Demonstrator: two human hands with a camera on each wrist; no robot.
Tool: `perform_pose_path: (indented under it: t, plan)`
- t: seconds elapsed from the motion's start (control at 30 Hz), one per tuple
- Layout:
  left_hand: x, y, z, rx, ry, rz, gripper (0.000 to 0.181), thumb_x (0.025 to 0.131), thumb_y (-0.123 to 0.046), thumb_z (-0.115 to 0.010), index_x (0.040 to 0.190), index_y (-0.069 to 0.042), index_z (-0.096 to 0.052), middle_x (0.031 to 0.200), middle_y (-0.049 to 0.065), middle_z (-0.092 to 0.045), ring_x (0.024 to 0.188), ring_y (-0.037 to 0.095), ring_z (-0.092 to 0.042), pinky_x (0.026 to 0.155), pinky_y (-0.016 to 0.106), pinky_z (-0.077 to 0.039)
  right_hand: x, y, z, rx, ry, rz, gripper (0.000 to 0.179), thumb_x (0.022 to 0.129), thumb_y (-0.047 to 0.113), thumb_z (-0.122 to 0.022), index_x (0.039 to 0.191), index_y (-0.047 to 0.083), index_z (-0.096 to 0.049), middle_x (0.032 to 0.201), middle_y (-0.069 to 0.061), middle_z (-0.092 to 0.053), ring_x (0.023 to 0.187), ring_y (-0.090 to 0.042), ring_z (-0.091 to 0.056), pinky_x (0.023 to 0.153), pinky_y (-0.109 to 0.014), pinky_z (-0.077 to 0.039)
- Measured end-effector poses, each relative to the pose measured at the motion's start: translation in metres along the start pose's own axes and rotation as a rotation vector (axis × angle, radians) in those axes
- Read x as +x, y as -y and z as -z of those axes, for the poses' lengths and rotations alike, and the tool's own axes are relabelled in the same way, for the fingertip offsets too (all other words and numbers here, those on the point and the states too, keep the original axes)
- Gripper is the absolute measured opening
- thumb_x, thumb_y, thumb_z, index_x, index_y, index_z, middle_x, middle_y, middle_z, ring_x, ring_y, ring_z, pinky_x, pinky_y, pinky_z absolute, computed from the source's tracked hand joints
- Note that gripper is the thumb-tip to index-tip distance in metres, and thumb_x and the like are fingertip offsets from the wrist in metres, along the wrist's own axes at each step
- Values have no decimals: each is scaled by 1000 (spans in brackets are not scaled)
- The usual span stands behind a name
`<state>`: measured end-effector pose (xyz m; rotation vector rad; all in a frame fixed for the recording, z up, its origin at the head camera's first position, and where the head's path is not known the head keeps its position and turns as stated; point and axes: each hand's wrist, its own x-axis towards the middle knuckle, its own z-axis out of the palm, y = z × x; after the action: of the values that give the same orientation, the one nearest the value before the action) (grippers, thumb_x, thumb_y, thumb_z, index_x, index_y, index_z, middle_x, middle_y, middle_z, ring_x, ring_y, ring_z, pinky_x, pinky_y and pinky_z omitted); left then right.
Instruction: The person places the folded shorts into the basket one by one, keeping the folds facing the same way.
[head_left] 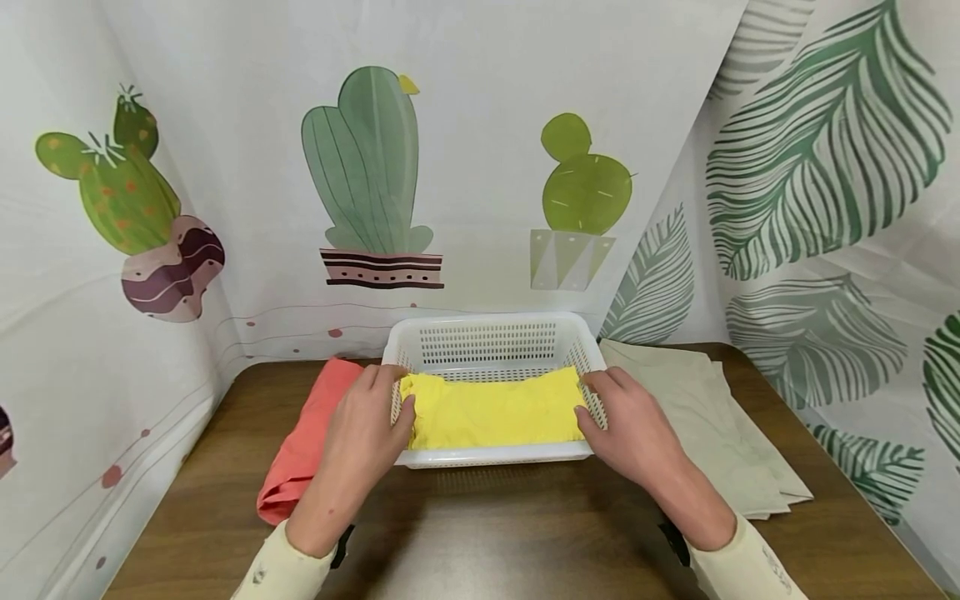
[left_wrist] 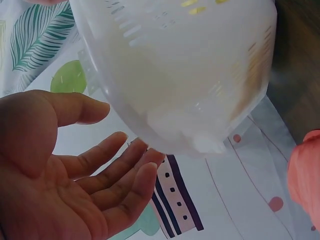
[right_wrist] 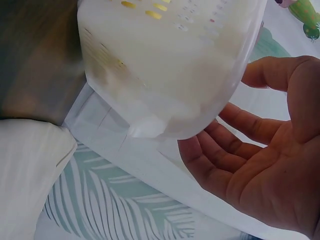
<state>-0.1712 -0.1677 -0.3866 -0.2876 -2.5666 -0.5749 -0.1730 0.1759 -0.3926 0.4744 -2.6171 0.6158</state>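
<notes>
A folded yellow cloth (head_left: 498,408) lies in a white plastic basket (head_left: 491,455) with slotted walls. My left hand (head_left: 371,421) is at the basket's left end, thumb and fingertips beside the cloth's left edge. The left wrist view shows that hand (left_wrist: 85,170) with thumb and fingers spread apart, fingertips right at the basket rim (left_wrist: 112,102). At the other end my right hand (head_left: 633,425) has its thumb and fingertips close to the cloth's right edge. In the right wrist view, the right hand's (right_wrist: 265,145) loosely bent fingers reach the rim, thumb apart from them.
A folded red cloth (head_left: 307,450) lies on the wooden table (head_left: 480,533) left of the basket, partly behind the left forearm. To the right is a folded grey-beige cloth (head_left: 720,433). A white curtain (head_left: 480,167) printed with cacti and leaves hangs behind the table.
</notes>
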Motion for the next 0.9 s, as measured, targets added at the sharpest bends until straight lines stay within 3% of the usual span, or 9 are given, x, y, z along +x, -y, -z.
perform_pose_path:
  t: [0.27,0.5,0.7,0.9]
  plan:
    - [-2,10,8,11,7,22,36,94,-15,-77,124,3,-67,117,20,-69,97,37,-69,79,52,-60,-11,1,6,7,-19,35,35,87,6,-82,119,-3,-72,109,-15,-70,94,-29,-68,80,-46,-59]
    - [-4,22,14,39,-11,11,34,93,-13,-77,121,2,-67,110,18,-67,80,30,-60,67,46,-54,-21,1,7,8,-31,82,33,85,7,-83,115,-3,-72,109,-14,-69,97,-30,-68,80,-47,-59]
    - [-7,32,18,43,-20,25,32,93,-12,-74,121,3,-67,116,21,-67,92,39,-68,77,58,-59,-27,2,8,1,0,75,35,84,9,-84,115,-2,-72,109,-13,-69,97,-28,-68,83,-46,-60]
    - [-9,46,23,39,-16,52,32,95,-9,-73,123,4,-67,114,23,-67,90,42,-69,76,61,-59,-31,4,12,4,47,64,33,85,9,-84,115,2,-73,108,-8,-69,96,-23,-68,82,-45,-59]
